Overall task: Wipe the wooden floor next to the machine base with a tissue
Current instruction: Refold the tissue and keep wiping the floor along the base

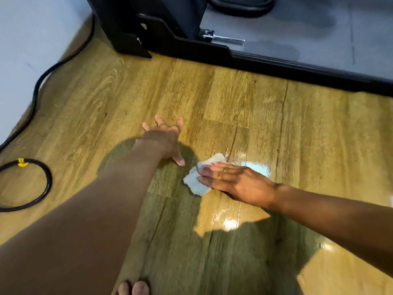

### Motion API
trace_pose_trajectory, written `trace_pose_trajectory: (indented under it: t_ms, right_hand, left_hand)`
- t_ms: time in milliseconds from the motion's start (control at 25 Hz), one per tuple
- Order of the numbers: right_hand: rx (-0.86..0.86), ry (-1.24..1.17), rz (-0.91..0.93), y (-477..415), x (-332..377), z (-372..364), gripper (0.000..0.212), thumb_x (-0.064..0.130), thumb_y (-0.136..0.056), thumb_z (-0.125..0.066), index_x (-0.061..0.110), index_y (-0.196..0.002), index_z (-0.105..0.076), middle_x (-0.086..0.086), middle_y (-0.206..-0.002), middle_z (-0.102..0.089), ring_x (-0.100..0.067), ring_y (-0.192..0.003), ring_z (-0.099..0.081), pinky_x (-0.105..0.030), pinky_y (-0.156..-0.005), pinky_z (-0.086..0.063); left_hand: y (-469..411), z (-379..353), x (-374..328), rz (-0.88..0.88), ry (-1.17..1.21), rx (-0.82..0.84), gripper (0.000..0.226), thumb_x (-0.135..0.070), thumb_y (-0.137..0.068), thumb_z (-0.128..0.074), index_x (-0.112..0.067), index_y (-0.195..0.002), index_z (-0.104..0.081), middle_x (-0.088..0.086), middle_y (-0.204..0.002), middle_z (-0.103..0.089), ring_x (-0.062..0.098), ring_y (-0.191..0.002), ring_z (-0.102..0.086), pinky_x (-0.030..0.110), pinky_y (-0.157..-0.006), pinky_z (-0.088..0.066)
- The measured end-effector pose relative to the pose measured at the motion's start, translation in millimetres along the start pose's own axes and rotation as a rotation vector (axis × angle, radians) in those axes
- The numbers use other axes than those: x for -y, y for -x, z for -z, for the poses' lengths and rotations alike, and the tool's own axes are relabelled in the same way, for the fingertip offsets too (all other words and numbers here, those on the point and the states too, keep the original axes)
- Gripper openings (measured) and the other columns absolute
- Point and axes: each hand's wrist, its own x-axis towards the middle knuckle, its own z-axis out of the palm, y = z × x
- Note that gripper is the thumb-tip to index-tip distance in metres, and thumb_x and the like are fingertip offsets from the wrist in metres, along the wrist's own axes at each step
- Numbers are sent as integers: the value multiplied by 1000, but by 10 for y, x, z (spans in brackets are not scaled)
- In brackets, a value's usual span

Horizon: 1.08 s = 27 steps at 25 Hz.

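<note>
A crumpled white tissue (197, 179) lies on the wooden floor (234, 99), a short way in front of the black machine base (276, 62). My right hand (236, 184) presses flat on the tissue with straight fingers that point left. To the right of that hand the floor shines wet. My left hand (165, 141) rests spread on the floor just left of the tissue, fingers splayed, bearing my weight. It holds nothing.
A black cable (42, 77) runs along the grey wall at the left. Another black cable loop with a yellow tag (44, 184) lies at the far left. A metal pin (223, 38) sticks out at the machine base. My toes (134, 288) show at the bottom edge.
</note>
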Motion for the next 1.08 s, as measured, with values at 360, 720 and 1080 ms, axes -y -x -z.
trace_pose_trajectory:
  t_ms: [360, 720, 1080]
  right_hand:
    - [-143, 27, -245, -409, -580, 81, 65, -5, -87, -40, 25, -144, -34, 2, -149, -31, -14, -120, -51, -33, -96, -45]
    - [-224, -23, -529, -721, -1183, 270, 39, 25, -101, -29, 36, -137, -40, 6, -144, -40, 7, -75, -62, -19, -62, -57]
    - [-242, -49, -587, -350, -1145, 287, 48, 9, -96, -38, 27, -140, -40, 4, -147, -36, 9, -108, -55, -4, -88, -43]
  left_hand:
    - [-26, -33, -9, -3, -49, -18, 134, -50, -58, -84, -38, -146, 16, 25, -154, 16, 57, -136, 7, 68, -102, -28]
    - [-75, -76, 7, 5, -11, 2, 135, -49, -58, -83, -39, -144, 20, 23, -152, 23, 56, -135, 11, 71, -101, -27]
    - [-103, -114, 46, -11, 15, -1, 137, -48, -56, -84, -40, -144, 21, 25, -151, 24, 58, -133, 13, 70, -103, -26]
